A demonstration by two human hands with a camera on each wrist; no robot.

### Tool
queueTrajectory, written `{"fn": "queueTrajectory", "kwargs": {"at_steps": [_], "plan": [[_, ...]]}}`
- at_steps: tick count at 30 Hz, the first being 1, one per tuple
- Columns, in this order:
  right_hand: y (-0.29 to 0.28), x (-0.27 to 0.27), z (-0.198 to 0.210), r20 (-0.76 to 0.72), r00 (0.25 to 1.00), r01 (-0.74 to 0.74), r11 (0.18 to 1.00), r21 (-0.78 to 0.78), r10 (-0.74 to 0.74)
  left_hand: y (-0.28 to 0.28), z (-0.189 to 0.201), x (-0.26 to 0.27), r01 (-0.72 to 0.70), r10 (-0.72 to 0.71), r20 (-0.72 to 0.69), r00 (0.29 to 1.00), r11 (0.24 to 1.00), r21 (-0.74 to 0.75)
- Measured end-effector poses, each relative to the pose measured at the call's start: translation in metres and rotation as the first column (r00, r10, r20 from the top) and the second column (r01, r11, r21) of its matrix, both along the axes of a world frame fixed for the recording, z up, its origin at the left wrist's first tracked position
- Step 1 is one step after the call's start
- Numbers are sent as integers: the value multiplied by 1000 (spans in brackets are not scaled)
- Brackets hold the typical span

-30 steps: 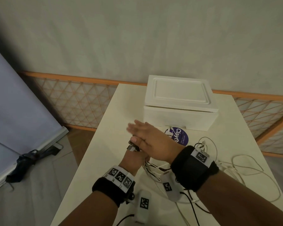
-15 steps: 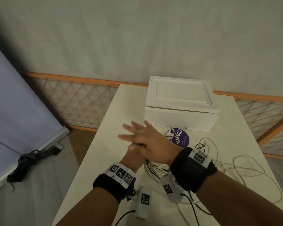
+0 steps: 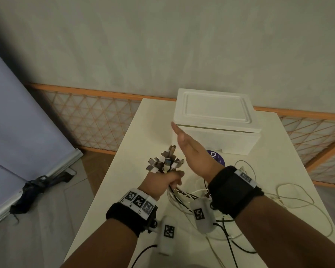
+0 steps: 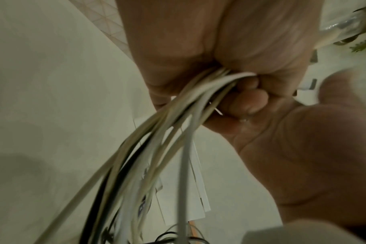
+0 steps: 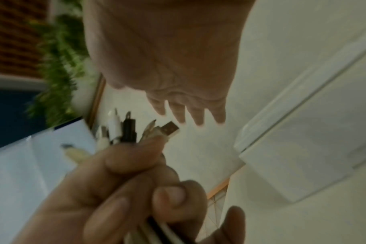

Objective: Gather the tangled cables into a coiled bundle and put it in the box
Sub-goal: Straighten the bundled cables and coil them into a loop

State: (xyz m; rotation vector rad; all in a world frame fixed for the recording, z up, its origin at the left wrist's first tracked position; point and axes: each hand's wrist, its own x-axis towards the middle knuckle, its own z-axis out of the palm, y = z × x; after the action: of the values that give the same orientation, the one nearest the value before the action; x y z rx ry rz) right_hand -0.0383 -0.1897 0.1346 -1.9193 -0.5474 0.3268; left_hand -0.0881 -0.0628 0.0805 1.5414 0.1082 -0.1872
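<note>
So far my left grip point(image 3: 163, 180) fists the cables point(image 3: 165, 161) by their plugs; right grip point(image 3: 190, 149) flat, empty; coiling remains, box point(image 3: 217, 130) lidded.

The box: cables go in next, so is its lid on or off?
On. The lid sits flat on the white box, only a thin seam showing, while the left hand grips the cables.

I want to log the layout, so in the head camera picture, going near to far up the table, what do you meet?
Left hand gripping the cables → connector ends → purple sticker → closed white box.
</note>
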Motion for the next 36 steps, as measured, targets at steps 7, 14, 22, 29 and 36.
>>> {"fn": "queueTrajectory", "kwargs": {"at_steps": [7,14,22,29,36], "plan": [[14,-5,5,-201,979,63,979,193,-24,-8,6,-3,33,-30,77,997,999,-35],[15,-12,-6,319,907,-189,942,-276,276,-9,5,-4,11,-13,16,1000,989,151],[2,1,4,215,940,-205,941,-268,266,-16,3,0,-9,15,-54,998,994,111],[-5,4,14,383,913,7,931,-365,143,-8,-8,1,-162,164,-40,986,986,42],[1,-5,22,432,839,-63,848,-526,331,-10,-9,0,-71,75,-34,997,993,96]]}}
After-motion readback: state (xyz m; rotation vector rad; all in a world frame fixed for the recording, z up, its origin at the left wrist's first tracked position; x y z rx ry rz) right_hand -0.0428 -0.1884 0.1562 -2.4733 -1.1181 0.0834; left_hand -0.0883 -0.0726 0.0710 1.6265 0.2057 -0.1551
